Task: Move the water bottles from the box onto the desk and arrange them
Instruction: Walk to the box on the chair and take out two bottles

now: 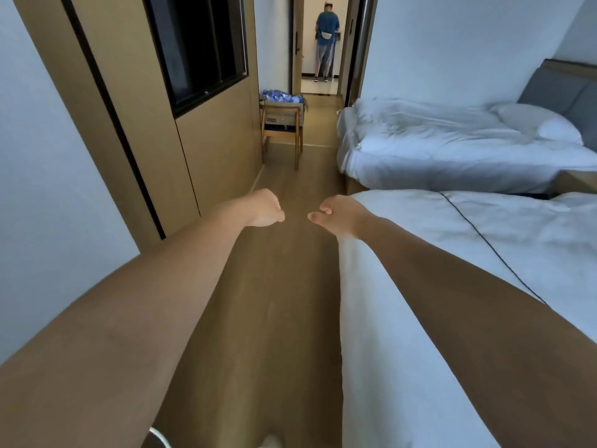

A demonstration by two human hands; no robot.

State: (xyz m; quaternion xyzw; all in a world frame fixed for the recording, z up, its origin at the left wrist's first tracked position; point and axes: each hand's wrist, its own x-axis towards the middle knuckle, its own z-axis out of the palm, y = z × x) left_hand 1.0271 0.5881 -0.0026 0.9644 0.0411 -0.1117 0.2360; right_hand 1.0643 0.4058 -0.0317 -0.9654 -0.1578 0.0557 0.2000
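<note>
Both my arms reach forward over the wooden floor. My left hand [265, 208] hangs with fingers loosely curled and holds nothing. My right hand [336, 212] is beside it, fingers relaxed and empty. Far ahead, a box [280, 118] sits on a wooden chair by the left wall, with a heap of blue-wrapped water bottles [281, 96] showing at its top. No desk is in view.
A bed with white bedding [452, 286] runs along my right, a second bed [452, 140] beyond it. A wood-panelled wall with a dark window [200, 46] lines the left. A person [326, 43] stands in the far doorway. The wooden floor [284, 286] forms a narrow aisle.
</note>
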